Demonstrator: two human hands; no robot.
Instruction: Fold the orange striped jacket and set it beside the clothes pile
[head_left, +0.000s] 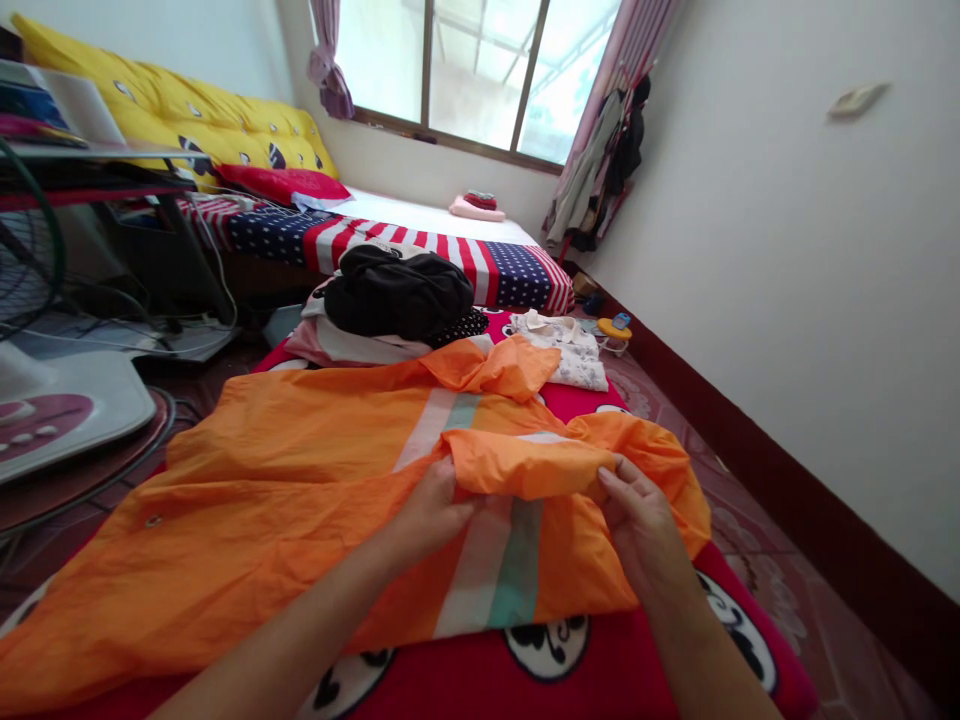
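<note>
Over on the red bedspread [457, 680], an orange striped garment [247, 500] lies spread out. The left hand [429, 512] and right hand [637, 525] both grip a raised fold [525, 465], pinching it between fingers and thumbs!

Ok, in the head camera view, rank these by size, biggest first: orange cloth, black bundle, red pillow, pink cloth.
The orange cloth looks largest, though it is nearest the camera.
The black bundle and red pillow look alike, too close to rank.
The pink cloth looks smallest.

Nothing legible (no words, labels or numbers) in view.
</note>
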